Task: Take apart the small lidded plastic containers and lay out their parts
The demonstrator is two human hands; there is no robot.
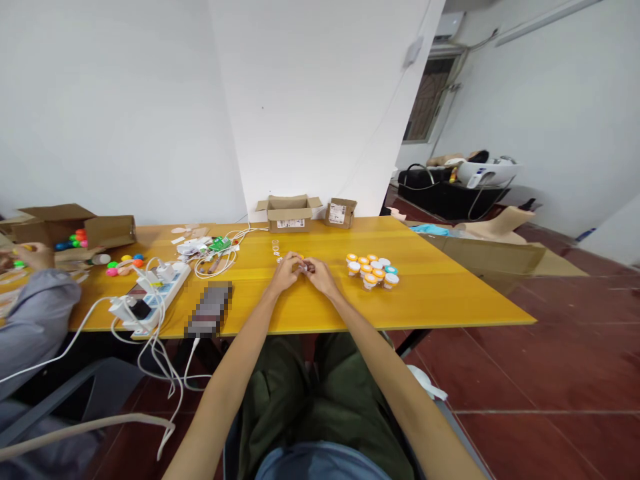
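My left hand [287, 273] and my right hand [319, 276] meet above the wooden table [310, 313], fingers pinched together around something small. A whitish bit shows between the fingertips; the rest of it is covered by my fingers. A spot of orange [301, 257] shows just behind them, and I cannot tell if it belongs to the held thing. Left of my hands lie small white dice-like pieces [279, 257] and a clear round piece [275, 245]. To the right stands a cluster of several small tubs [379, 273] with orange, white and blue lids.
An open cardboard box [289, 221] and a smaller box [341, 213] stand at the back. On the left are a phone [210, 309], a power strip [163, 297] with trailing cables, and coloured balls [125, 267]. A co-worker's sleeve [45, 307] reaches in at far left.
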